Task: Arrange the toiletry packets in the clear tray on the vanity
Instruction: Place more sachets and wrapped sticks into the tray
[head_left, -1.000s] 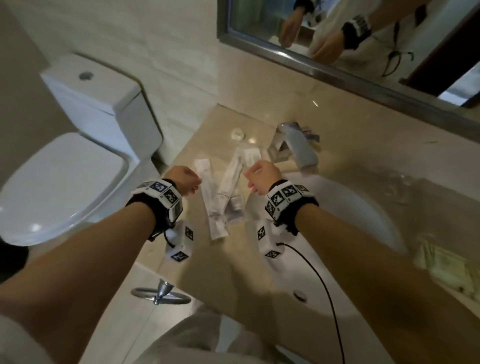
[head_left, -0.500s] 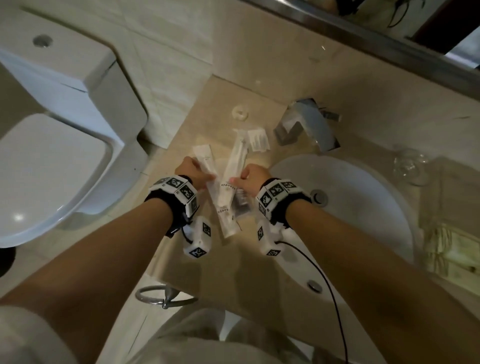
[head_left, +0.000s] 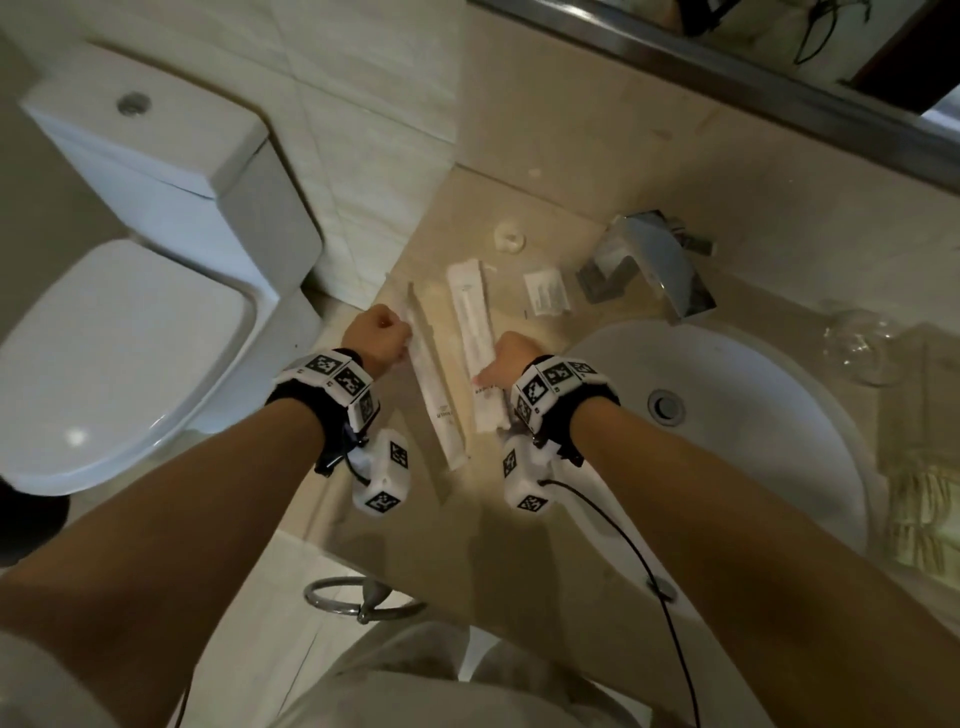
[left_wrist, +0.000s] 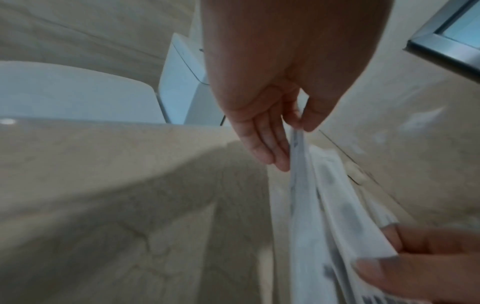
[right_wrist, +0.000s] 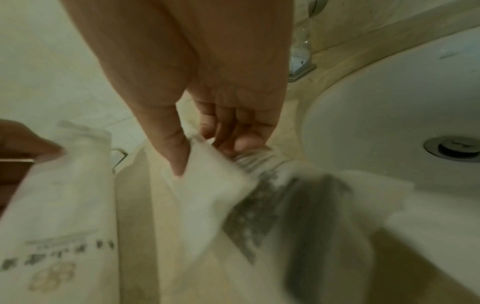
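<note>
On the beige vanity (head_left: 524, 208) my left hand (head_left: 401, 338) pinches the edge of a long white packet (head_left: 434, 395) that runs back toward me. In the left wrist view, thumb and fingers (left_wrist: 279, 156) hold the packet's top edge (left_wrist: 298, 139). My right hand (head_left: 491, 370) grips a second long white packet (head_left: 470, 317). In the right wrist view, my thumb (right_wrist: 178, 162) presses on that packet (right_wrist: 210, 185), with a dark-printed packet (right_wrist: 291, 205) under it. A small square packet (head_left: 543, 292) lies loose by the faucet. I cannot make out the clear tray for certain.
The chrome faucet (head_left: 654, 260) and the white sink (head_left: 769, 467) are to the right. A drinking glass (head_left: 857, 343) and a box of yellowish packets (head_left: 924, 499) stand beyond the sink. A small round item (head_left: 509, 240) lies at the back. The toilet (head_left: 130, 322) is below the vanity's left edge.
Both hands came down onto the pile and took hold of packets. The two long packets have been drawn apart, one to the left and one to the right. My head tilted down.
</note>
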